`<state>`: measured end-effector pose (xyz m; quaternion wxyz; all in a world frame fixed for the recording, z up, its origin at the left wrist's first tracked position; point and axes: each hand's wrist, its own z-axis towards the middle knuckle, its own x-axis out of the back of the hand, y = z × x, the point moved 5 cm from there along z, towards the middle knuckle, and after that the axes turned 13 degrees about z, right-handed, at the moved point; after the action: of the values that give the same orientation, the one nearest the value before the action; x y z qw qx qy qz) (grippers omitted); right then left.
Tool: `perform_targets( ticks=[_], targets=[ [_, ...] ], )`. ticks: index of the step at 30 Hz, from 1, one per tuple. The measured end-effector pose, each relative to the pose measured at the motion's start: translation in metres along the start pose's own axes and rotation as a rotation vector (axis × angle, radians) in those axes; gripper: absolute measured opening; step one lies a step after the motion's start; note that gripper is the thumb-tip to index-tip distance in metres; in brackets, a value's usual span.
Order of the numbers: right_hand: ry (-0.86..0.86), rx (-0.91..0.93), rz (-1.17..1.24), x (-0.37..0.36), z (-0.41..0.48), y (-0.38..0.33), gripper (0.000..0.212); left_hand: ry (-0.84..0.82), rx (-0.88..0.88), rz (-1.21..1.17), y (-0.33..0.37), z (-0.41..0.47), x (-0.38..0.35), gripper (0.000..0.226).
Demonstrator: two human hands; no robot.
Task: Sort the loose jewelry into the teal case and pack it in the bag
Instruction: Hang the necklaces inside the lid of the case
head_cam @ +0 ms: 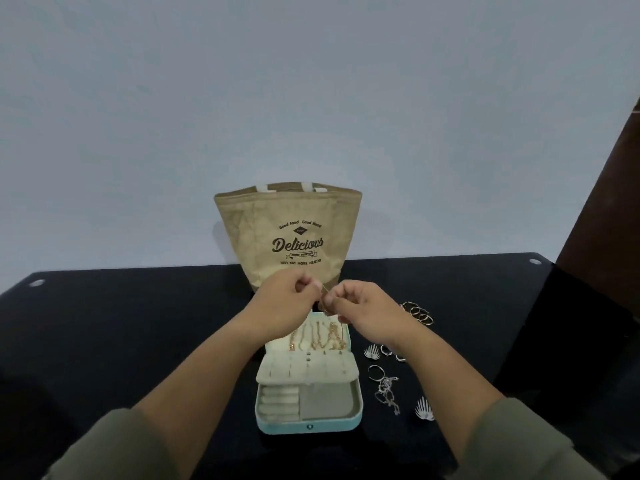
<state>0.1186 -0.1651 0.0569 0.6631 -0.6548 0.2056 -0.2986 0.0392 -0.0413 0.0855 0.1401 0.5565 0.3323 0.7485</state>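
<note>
The teal case lies open in front of me, its lid up with several gold chains hanging inside. Above the lid, my left hand and my right hand each pinch an end of a thin gold chain held between them. A brown paper bag printed "Delicious" stands upright behind the case. Loose jewelry lies right of the case: gold rings, silver earrings, a silver chain and a shell-shaped piece.
Everything sits on a black glass table against a pale wall. A dark brown panel rises at the right edge.
</note>
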Motion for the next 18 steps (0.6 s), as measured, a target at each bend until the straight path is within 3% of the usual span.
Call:
perform_targets(
  ticks=[4,7,14,18],
  targets=[
    [-0.051,-0.082,0.308,-0.031,0.018,0.011,0.013,0.059,0.282,-0.285,-0.040,0.004,0.013,0.020],
    [-0.031,-0.146,0.372,-0.047,0.031,0.023,0.011,0.047,0.422,-0.395,-0.066,0.009,0.006,0.019],
    [0.180,-0.332,0.075,-0.050,0.058,0.068,0.013,0.024,0.696,-0.391,-0.128,0.028,-0.030,0.011],
    [0.229,-0.367,-0.101,-0.043,0.080,0.085,0.013,0.069,0.739,-0.245,-0.157,0.028,-0.041,0.014]
  ],
)
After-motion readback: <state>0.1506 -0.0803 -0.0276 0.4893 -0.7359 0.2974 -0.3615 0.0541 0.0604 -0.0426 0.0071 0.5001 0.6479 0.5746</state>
